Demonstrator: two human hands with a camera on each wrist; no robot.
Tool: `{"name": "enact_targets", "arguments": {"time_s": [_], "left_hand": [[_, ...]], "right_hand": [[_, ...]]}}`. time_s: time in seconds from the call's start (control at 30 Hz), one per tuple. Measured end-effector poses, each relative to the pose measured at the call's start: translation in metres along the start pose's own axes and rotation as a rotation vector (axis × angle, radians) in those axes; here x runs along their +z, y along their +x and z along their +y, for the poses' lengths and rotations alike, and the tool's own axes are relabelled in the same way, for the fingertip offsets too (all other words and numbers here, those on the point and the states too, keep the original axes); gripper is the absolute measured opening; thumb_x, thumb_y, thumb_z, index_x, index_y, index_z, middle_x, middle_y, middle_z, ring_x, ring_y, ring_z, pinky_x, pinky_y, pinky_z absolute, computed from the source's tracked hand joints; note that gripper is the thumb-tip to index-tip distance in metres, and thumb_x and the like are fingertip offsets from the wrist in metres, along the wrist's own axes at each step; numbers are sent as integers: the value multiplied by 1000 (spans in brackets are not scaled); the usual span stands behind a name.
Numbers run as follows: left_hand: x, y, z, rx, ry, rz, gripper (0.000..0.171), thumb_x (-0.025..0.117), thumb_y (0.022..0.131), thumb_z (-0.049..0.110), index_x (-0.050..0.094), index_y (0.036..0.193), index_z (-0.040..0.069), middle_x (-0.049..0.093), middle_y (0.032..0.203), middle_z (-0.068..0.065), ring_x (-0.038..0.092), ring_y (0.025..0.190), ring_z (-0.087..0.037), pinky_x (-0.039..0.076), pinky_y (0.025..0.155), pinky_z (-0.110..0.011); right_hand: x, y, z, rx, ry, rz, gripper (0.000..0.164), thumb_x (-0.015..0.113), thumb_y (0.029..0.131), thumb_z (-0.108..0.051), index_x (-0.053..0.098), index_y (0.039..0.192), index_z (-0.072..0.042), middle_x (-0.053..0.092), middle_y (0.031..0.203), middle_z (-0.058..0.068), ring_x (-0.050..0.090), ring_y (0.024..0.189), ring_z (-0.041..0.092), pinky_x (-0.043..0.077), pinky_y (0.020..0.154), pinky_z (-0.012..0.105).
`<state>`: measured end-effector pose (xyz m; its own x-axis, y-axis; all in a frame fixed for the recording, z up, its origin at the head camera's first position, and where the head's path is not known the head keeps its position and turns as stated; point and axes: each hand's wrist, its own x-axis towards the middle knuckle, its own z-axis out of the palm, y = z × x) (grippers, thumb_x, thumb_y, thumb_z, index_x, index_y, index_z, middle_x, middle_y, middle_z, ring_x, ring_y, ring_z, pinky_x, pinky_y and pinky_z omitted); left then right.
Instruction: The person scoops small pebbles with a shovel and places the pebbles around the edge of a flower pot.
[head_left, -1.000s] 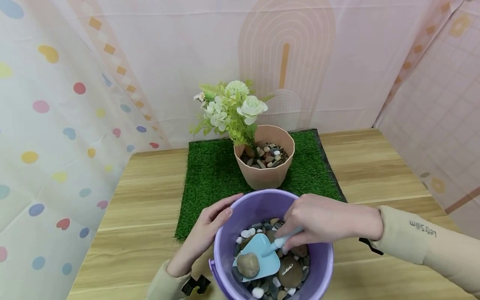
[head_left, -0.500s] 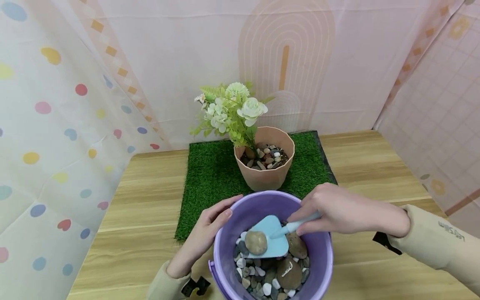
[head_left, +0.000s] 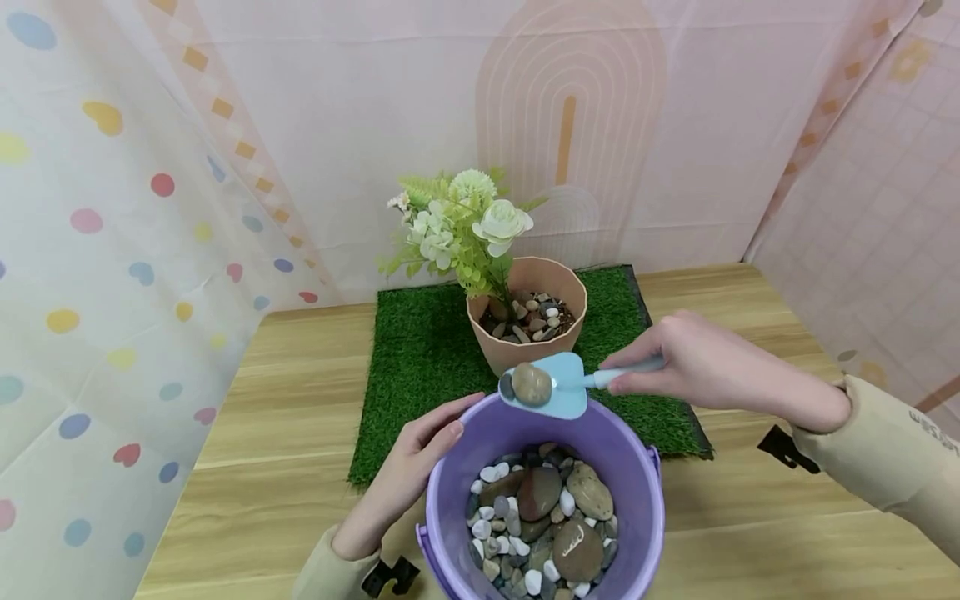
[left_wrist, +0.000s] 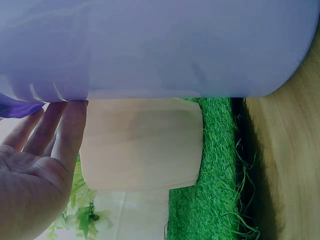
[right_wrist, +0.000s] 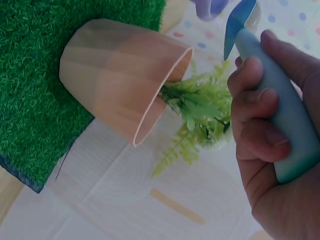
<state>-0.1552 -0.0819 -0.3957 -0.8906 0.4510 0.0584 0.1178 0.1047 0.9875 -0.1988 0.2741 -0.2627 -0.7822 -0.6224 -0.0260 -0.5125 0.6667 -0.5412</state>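
My right hand (head_left: 693, 367) grips the handle of a light blue toy shovel (head_left: 568, 404), fingers curled round it in the right wrist view. On the blade lie a large tan stone (head_left: 532, 384) and a smaller dark stone (head_left: 507, 386). The shovel is above the far rim of a purple bucket (head_left: 633, 500), in front of the flowerpot (head_left: 491, 343). Inside the bucket are many pebbles and big stones (head_left: 578, 550). My left hand (head_left: 412, 454) rests against the bucket's left side; its fingers are extended in the left wrist view.
Behind the bucket, the pot stands on a green artificial-grass mat (head_left: 420, 358), holding pebbles (head_left: 536, 317) and pale artificial flowers (head_left: 502, 225). The wooden table (head_left: 285, 417) extends on both sides. Patterned cloth (head_left: 360, 125) hangs behind and at the sides.
My right hand has lifted the loaded shovel out of the bucket and moved it forward toward the flowerpot. The left hand has stayed on the bucket.
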Motion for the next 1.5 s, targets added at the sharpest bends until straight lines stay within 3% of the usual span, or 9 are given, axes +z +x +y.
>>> {"name": "enact_targets", "arguments": {"time_s": [0.27,0.47,0.63,0.77,0.87,1.13,1.27,1.4,1.5], "left_hand": [[0,-1,0,-5,-18,-11,46,43,114,20,48,156,3,53,156,-27,68,121,2,61,97,-25],[0,-1,-1,3,-3,-6,45,43,114,20,50,156,4,55,155,-27,69,120,2,62,96,-26],[0,0,-1,4,1,1,45,44,114,20,50,155,4,55,154,-27,69,119,2,62,95,-26],[0,0,-1,-5,-7,2,45,44,114,20,50,155,4,55,154,-27,69,118,3,62,96,-25],[0,0,-1,-11,-19,-2,46,44,114,20,49,156,2,54,155,-28,69,118,3,62,95,-25],[0,-1,-1,-3,-13,-4,45,44,114,20,50,155,4,55,154,-27,68,120,3,62,97,-25],[1,0,-1,9,-16,-11,46,44,114,19,48,156,0,54,155,-28,68,121,4,61,98,-24],[1,1,-2,24,-12,-12,47,44,114,18,47,156,-2,54,155,-28,67,122,3,60,98,-23],[1,1,-2,29,-5,-6,47,44,114,18,47,155,-3,54,154,-28,68,121,4,60,98,-24]], "right_hand": [[-8,27,6,89,-74,123,26,80,94,-32,84,114,-17,69,66,-6,30,48,3,30,49,23],[-7,50,11,168,-66,115,24,77,97,-35,84,114,-20,57,58,-5,30,50,8,32,53,27],[-2,72,17,170,-89,100,19,76,97,-32,86,109,-21,82,85,0,46,59,11,42,62,29],[4,89,21,145,-141,81,18,75,97,-30,86,107,-20,84,107,1,74,85,16,59,82,40],[8,99,21,149,-155,72,20,76,96,-29,86,108,-17,83,110,4,79,101,25,61,93,48],[17,113,12,167,-225,48,21,76,97,-26,85,109,-12,82,114,9,78,102,30,63,88,48],[20,116,11,163,-258,26,17,78,96,-26,86,105,-14,84,108,7,78,91,25,64,82,45],[20,116,16,87,-350,15,15,80,93,-24,87,101,-14,84,102,6,78,86,24,64,80,43],[15,116,18,-19,-434,-2,10,81,92,-22,86,88,-14,81,86,2,72,72,18,61,70,40]]}}
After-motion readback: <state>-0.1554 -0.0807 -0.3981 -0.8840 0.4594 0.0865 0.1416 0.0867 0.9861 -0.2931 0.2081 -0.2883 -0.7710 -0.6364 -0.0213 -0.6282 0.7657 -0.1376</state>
